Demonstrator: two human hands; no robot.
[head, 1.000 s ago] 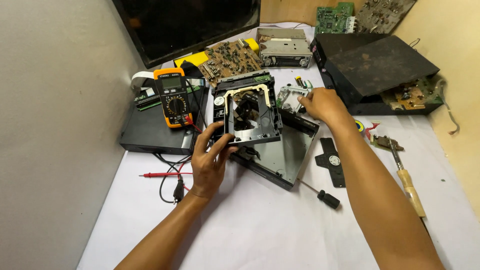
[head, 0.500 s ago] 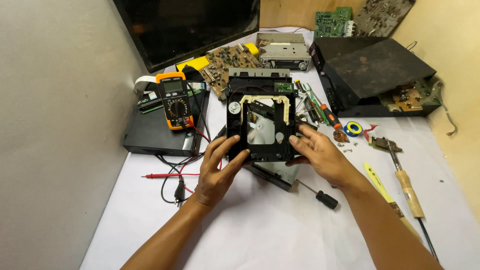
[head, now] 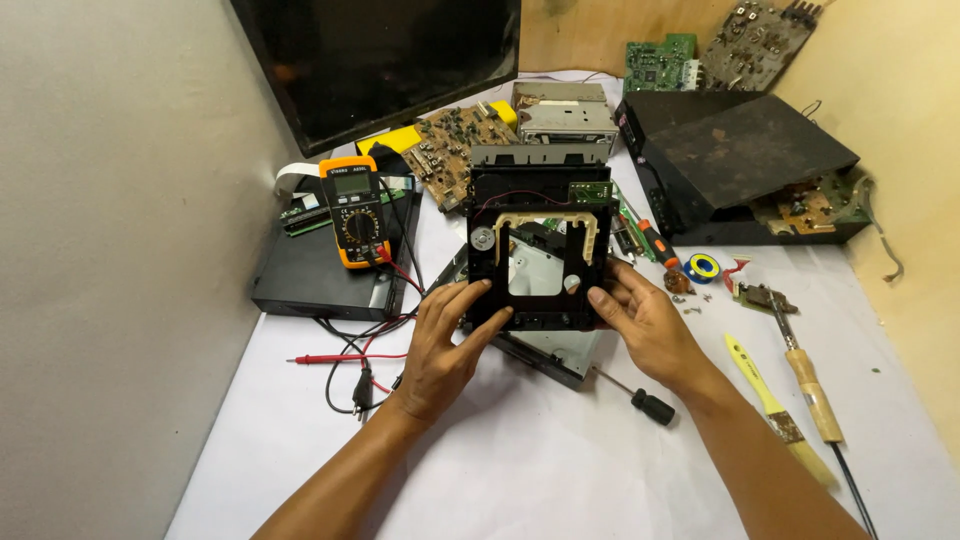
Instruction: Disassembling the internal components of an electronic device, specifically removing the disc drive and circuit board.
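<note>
A black plastic disc-drive frame (head: 540, 205) with a beige bracket and a small green board is tilted up in front of me. My left hand (head: 445, 345) grips its lower left edge, thumb on the front. My right hand (head: 645, 325) holds its lower right edge. Under the frame lies the drive's metal casing (head: 545, 350) on the white table cover.
An orange multimeter (head: 353, 210) lies on a black box (head: 320, 270) at the left, its red and black leads trailing forward. A screwdriver (head: 635, 395), a yellow-handled brush (head: 770, 405) and a soldering iron (head: 800, 365) lie at the right. Circuit boards, a black case (head: 745, 150) and a monitor stand behind.
My right hand has come back from the far right to the frame. Both hands have lifted the frame off the casing and tilted it upright toward me.
</note>
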